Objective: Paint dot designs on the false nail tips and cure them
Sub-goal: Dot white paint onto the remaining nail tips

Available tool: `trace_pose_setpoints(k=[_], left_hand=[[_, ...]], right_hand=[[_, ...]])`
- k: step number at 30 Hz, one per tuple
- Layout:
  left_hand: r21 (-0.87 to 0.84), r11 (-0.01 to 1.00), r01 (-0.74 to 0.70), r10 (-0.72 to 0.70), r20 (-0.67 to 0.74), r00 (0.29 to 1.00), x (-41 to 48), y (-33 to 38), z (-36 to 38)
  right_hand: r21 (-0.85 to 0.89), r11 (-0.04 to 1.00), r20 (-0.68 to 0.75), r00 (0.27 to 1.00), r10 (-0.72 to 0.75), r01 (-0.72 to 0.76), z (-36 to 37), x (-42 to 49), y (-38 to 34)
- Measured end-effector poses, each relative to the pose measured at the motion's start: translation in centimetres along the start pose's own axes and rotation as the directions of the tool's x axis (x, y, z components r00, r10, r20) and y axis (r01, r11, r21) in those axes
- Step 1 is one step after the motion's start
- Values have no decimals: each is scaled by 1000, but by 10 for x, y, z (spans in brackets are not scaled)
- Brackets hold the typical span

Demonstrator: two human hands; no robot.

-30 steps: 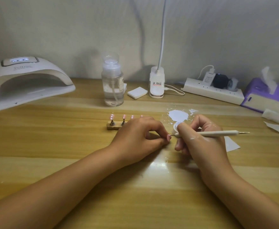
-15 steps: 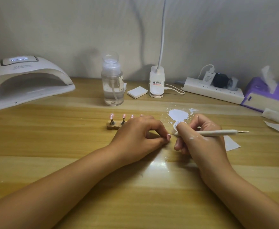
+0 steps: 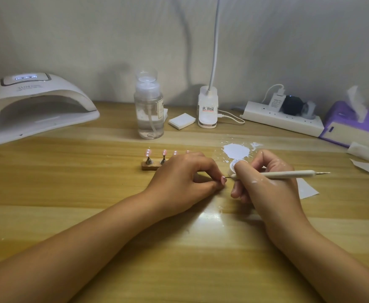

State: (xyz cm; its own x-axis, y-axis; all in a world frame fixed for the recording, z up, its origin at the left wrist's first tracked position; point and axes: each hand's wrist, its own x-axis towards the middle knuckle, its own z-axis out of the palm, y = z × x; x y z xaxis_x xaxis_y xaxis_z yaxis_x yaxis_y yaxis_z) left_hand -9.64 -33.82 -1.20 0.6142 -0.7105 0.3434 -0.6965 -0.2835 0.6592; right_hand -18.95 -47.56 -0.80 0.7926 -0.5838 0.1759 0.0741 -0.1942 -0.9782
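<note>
Head — nail tip point(image 3: 223, 179) pinched by L hand point(image 3: 183, 178), pen point(image 3: 288, 174) in R hand point(image 3: 266, 189)

Bare table point(image 3: 69, 193) lies left of the hands; nail stand point(image 3: 149, 166) blocks behind.

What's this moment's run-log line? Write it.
dotting | left hand pinches nail tip | right hand holds dotting pen, point at tip

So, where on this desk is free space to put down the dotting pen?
Bare wood lies between the curing lamp and the nail stand, and between the left forearm and the right forearm. The right side is crowded: white paint spill, paper scraps, tissue box.
</note>
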Motion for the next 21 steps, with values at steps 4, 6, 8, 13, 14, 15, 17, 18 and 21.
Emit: trace_pose_setpoints(k=[4, 6, 8, 13, 14, 15, 17, 18, 21], left_hand=[[-1, 1000, 0, 0, -8, 1000, 0, 0, 0], [7, 1000, -3, 3, -8, 1000, 0, 0, 0], [7, 1000, -4, 4, -8, 1000, 0, 0, 0], [9, 1000, -4, 4, -10, 1000, -1, 0, 0], [10, 1000, -3, 3, -8, 1000, -1, 0, 0], [11, 1000, -2, 2, -7, 1000, -1, 0, 0], [9, 1000, 0, 1, -7, 1000, -1, 0, 0], [6, 1000, -1, 1, -8, 1000, -1, 0, 0], [3, 1000, -4, 4, -7, 1000, -1, 0, 0]], right_hand=[[8, 1000, -4, 1000, 9, -9, 1, -1, -1], [12, 1000, -8, 1000, 16, -16, 1, -1, -2], [6, 1000, -10, 1000, 16, -16, 2, -1, -2], [-10, 1000, -2, 1000, 14, -14, 2, -2, -2], [-12, 1000, -3, 1000, 15, -16, 2, -2, -2], [-12, 1000, -5, 1000, 18, -18, 2, -2, -2], [-2, 1000, -10, 1000, 20, -20, 1, -2, -1], [4, 1000, -13, 1000, 19, -19, 1, -2, -1], [16, 1000, -6, 1000, 7, -7, 0, -2, 0]])
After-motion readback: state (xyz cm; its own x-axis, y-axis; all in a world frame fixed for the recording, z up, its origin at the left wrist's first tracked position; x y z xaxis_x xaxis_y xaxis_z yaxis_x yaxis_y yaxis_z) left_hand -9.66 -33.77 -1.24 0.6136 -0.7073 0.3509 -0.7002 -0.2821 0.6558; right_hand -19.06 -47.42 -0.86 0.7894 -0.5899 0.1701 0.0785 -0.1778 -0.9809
